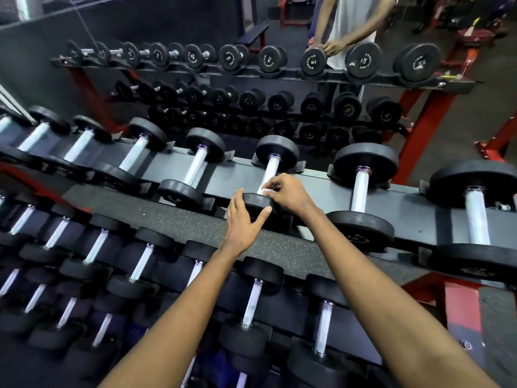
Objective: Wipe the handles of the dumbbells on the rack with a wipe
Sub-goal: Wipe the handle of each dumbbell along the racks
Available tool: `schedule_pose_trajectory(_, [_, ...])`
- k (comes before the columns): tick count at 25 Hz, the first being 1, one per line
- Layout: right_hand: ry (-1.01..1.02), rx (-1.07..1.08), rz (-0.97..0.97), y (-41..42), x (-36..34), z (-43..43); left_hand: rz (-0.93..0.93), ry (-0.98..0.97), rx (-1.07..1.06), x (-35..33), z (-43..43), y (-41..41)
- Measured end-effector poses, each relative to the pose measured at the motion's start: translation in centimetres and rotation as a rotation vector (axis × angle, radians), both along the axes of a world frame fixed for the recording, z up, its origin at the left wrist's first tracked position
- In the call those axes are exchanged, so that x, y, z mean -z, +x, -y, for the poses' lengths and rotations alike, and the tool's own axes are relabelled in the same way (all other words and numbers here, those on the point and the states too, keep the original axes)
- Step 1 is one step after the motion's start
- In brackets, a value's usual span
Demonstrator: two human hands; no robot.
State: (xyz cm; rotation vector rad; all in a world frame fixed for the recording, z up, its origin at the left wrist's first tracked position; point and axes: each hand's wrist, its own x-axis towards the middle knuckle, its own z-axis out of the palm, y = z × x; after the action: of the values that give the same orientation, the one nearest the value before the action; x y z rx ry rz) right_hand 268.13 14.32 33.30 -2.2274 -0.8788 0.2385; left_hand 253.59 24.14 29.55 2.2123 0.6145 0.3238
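Observation:
A long rack (313, 180) holds black dumbbells with shiny metal handles in several tiers. On the top tier, my right hand (288, 193) pinches a small white wipe (264, 191) against the near end of one dumbbell's handle (270, 170). My left hand (243, 219) rests on that dumbbell's near black head (256, 200), fingers straight, thumb along its right side. Most of the wipe is hidden under my right fingers.
Neighbouring dumbbells (361, 191) lie close on both sides, and a lower tier (251, 301) sits under my forearms. A mirror behind shows a second rack (251, 71) and a person in a white shirt (352, 26). Red frame legs (422, 119) stand at the right.

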Motion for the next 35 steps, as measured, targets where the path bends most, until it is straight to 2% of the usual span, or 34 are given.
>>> schedule_pose_trajectory(6, [-0.041,-0.006,0.079,0.7,-1.1,-1.4,0.063,-0.105,0.177,0.5,-4.8,0.4])
schedule_pose_trajectory(9, [-0.132,-0.042,0.087,1.0,-1.4,-2.0,0.081,-0.059,0.24,0.9,-8.0,1.8])
schedule_pose_trajectory(11, [-0.206,-0.098,0.079,1.1,-1.9,-2.0,0.054,0.019,0.277,1.0,-10.2,3.5])
schedule_pose_trajectory(14, [-0.215,-0.06,0.152,0.7,-2.3,-2.3,0.028,0.319,0.265,1.7,-13.2,6.7])
schedule_pose_trajectory(16, [-0.24,-0.067,0.184,0.6,-2.3,-2.7,-0.02,0.448,0.257,2.6,-14.4,8.1])
schedule_pose_trajectory(19, [-0.305,-0.128,0.146,0.8,-2.7,-2.8,-0.063,0.52,0.255,4.3,-14.3,8.7])
schedule_pose_trajectory(22, [-0.294,-0.101,0.172,1.4,-2.8,-3.0,-0.074,0.601,0.225,5.2,-14.0,9.0])
schedule_pose_trajectory(25, [-0.31,-0.213,0.131,1.7,-2.4,-3.1,-0.072,0.627,0.214,5.4,-14.0,9.2])
schedule_pose_trajectory(29, [-0.203,-0.163,0.067,1.9,-1.8,-2.1,-0.097,0.614,0.238,5.2,-14.2,9.2])
schedule_pose_trajectory(31, [-0.119,-0.027,-0.001,1.3,-0.8,-1.5,-0.106,0.584,0.253,4.8,-14.5,9.6])
schedule_pose_trajectory(35, [0.126,0.27,-0.581,0.2,1.2,-1.0,-0.092,0.615,0.246,4.4,-14.6,9.9])
